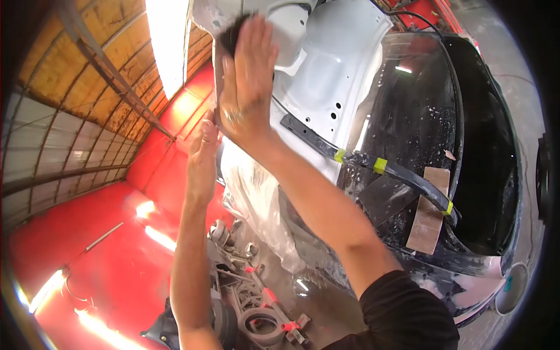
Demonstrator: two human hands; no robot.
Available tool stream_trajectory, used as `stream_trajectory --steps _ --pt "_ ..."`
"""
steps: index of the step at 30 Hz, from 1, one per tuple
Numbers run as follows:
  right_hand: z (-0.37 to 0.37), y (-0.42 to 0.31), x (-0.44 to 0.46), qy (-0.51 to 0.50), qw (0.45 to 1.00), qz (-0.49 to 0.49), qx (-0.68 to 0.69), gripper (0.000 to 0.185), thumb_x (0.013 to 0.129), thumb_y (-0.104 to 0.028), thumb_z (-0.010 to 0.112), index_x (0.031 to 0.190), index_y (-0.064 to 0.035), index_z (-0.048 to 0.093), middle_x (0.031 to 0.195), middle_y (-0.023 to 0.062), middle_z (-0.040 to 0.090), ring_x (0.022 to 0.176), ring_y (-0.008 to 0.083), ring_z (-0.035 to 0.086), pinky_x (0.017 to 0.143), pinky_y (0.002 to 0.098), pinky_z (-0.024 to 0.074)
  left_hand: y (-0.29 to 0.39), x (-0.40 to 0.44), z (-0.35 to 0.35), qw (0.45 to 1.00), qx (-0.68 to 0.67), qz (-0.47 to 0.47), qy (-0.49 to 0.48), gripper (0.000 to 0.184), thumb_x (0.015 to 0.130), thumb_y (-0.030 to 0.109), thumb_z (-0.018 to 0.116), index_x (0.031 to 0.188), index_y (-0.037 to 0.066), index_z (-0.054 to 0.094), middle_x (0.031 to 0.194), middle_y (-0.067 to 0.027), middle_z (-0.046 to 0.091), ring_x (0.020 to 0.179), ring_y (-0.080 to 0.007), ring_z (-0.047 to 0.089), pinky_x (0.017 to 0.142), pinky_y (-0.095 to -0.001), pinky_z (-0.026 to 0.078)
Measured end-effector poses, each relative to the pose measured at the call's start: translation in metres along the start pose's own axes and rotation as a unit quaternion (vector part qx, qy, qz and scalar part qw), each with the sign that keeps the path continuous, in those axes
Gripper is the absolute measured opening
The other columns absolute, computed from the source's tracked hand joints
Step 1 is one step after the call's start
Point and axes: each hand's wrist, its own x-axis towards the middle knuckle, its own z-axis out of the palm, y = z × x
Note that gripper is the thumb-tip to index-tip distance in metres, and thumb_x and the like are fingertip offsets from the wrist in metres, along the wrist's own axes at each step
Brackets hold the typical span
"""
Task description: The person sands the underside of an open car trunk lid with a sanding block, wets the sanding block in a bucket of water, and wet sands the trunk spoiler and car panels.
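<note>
My right hand (249,93) reaches up to the narrow edge of a raised white car panel (326,70). Its fingers lie stretched out and flat, slightly blurred. A dark patch or pad (232,36) shows beside and behind those fingers; I cannot tell whether the hand holds it. Lower on the same edge is my left hand (203,151), thumb and fingers extended upward against the panel, with the fingertips partly hidden.
A dusty dark car window (402,93) lies to the right, with a black strip (408,177) taped in yellow-green and a brown cardboard piece (429,213). Plastic sheeting (256,204) hangs below the panel. Stands and a tyre-like ring (261,325) are on the floor by a red wall (70,233).
</note>
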Motion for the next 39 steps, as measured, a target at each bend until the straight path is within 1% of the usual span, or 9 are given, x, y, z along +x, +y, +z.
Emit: stream_trajectory --steps 9,12,15,18,21,22,28,33,39 --pt "-0.001 -0.008 0.036 0.018 1.000 0.002 0.012 0.059 0.109 -0.014 0.039 0.158 0.0157 0.026 0.166 0.0359 0.026 0.156 0.0538 0.019 0.125 0.0641 0.0111 0.005 0.000 0.001 0.999 -0.025 -0.013 -0.024 0.074 0.114 0.051 0.030 0.165 -0.002 0.022 0.173 -0.0166 0.023 0.161 -0.0291 0.020 0.130 -0.0500 0.016" --pt "0.007 -0.008 -0.046 -0.040 0.997 0.063 -0.015 0.060 0.108 -0.012 0.045 0.159 0.0128 0.026 0.167 0.0340 0.024 0.157 0.0524 0.018 0.126 0.0630 0.0120 0.011 0.002 0.004 0.999 -0.051 -0.004 -0.007 0.078 0.113 0.051 0.035 0.160 -0.010 0.027 0.169 -0.0227 0.028 0.158 -0.0297 0.025 0.130 -0.0412 0.021" --pt "0.002 0.006 -0.051 -0.045 0.999 0.021 -0.005 0.062 0.108 -0.014 0.045 0.160 0.0117 0.025 0.168 0.0338 0.023 0.158 0.0510 0.017 0.126 0.0640 0.0116 0.017 -0.001 0.001 0.999 -0.005 -0.038 -0.020 0.076 0.114 0.053 0.032 0.165 -0.003 0.023 0.172 -0.0181 0.024 0.161 -0.0286 0.020 0.130 -0.0520 0.015" --pt "0.001 -0.007 0.030 0.031 0.999 0.003 0.009 0.061 0.108 -0.015 0.044 0.160 0.0118 0.025 0.168 0.0340 0.023 0.157 0.0509 0.018 0.125 0.0651 0.0117 0.021 0.002 0.005 0.998 -0.030 0.012 -0.055 0.077 0.113 0.051 0.035 0.160 -0.009 0.029 0.169 -0.0220 0.030 0.159 -0.0291 0.024 0.129 -0.0413 0.020" --pt "0.002 0.007 -0.046 -0.041 0.999 0.012 -0.007 0.059 0.109 -0.013 0.042 0.160 0.0130 0.025 0.167 0.0349 0.023 0.157 0.0512 0.018 0.125 0.0657 0.0117 0.003 0.003 -0.003 1.000 -0.004 -0.018 -0.009 0.078 0.113 0.053 0.035 0.161 -0.009 0.028 0.169 -0.0212 0.030 0.158 -0.0289 0.025 0.129 -0.0406 0.020" --pt "-0.003 0.006 -0.085 -0.082 0.995 0.051 -0.002 0.062 0.102 -0.010 0.051 0.154 0.0154 0.030 0.164 0.0382 0.025 0.155 0.0557 0.021 0.120 0.0726 0.0173 0.007 0.002 -0.001 0.999 -0.026 -0.028 -0.010 0.077 0.114 0.052 0.034 0.164 -0.004 0.022 0.172 -0.0188 0.025 0.159 -0.0322 0.024 0.129 -0.0512 0.020" --pt "0.000 -0.005 -0.013 -0.020 1.000 0.022 0.008 0.060 0.106 -0.014 0.046 0.157 0.0127 0.029 0.166 0.0350 0.024 0.156 0.0522 0.020 0.123 0.0677 0.0143 0.013 -0.001 0.001 0.999 -0.004 -0.027 -0.023 0.075 0.114 0.050 0.033 0.164 -0.004 0.022 0.171 -0.0207 0.025 0.159 -0.0327 0.024 0.129 -0.0461 0.021" --pt "-0.008 0.009 -0.091 -0.099 0.993 0.062 -0.017 0.059 0.103 -0.012 0.053 0.153 0.0148 0.036 0.163 0.0363 0.030 0.154 0.0548 0.022 0.122 0.0698 0.0165 0.010 0.001 0.004 0.998 0.044 0.029 -0.035 0.073 0.114 0.049 0.034 0.164 -0.003 0.023 0.170 -0.0201 0.027 0.158 -0.0303 0.027 0.129 -0.0450 0.023" --pt "0.001 -0.001 -0.009 0.000 1.000 0.008 -0.018 0.060 0.105 -0.011 0.047 0.156 0.0153 0.030 0.166 0.0337 0.027 0.155 0.0522 0.023 0.124 0.0652 0.0138 0.005 -0.008 0.002 0.999 0.022 -0.028 -0.017 0.074 0.114 0.051 0.033 0.165 -0.001 0.024 0.171 -0.0159 0.028 0.158 -0.0290 0.027 0.129 -0.0456 0.020"
